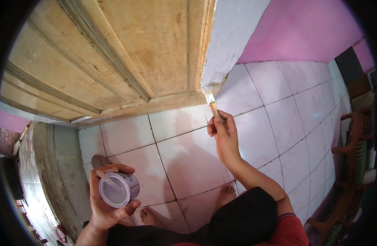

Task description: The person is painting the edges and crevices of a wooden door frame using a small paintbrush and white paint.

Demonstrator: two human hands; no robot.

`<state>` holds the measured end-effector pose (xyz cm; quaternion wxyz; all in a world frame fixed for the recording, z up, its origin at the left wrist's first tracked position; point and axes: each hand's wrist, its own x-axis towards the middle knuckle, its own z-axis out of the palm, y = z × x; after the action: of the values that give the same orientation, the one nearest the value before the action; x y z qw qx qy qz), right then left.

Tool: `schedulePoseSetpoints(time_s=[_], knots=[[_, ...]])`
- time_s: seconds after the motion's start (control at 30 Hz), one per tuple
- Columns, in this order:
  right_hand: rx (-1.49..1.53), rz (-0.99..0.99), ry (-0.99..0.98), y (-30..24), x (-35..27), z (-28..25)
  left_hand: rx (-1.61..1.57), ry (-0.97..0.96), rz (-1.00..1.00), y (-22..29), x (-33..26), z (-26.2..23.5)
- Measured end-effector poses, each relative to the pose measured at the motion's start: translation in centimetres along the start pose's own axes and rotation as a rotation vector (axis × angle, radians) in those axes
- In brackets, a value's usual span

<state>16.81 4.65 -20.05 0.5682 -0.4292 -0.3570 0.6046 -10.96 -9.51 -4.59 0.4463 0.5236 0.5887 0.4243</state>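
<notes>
Paintbrush (211, 103) stands nearly upright in view, long axis running from the handle at the lower right up to the bristles, which point up-left and touch the bottom edge of the white wall corner (227, 45). Right hand (224, 133) pinches the handle. Left hand (108, 197) wraps an open paint can (118, 189) above the tiled floor (188, 151).

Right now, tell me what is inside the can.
The can in the left hand holds pale paint and a flat stir stick. The stick's lower end is hidden under the paint.
</notes>
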Motion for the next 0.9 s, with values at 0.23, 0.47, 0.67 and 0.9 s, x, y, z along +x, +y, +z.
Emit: schedulePoseSetpoints(time_s=[0.23,0.47,0.67,0.9], knots=[[-0.024,-0.149,-0.013,-5.1,0.9,2.1,0.009,0.016,-0.032,-0.7,0.0,-0.1],[0.029,0.031,0.08,-2.2,0.0,-1.4,0.015,0.008,-0.014,-0.5,0.7,0.3],[0.01,-0.044,0.043,-2.9,1.7,-0.2,0.036,0.004,-0.005,-0.9,0.7,0.5],[-0.05,-0.158,0.024,-3.7,0.0,-0.8,0.035,-0.039,0.074,-1.3,1.1,0.6]])
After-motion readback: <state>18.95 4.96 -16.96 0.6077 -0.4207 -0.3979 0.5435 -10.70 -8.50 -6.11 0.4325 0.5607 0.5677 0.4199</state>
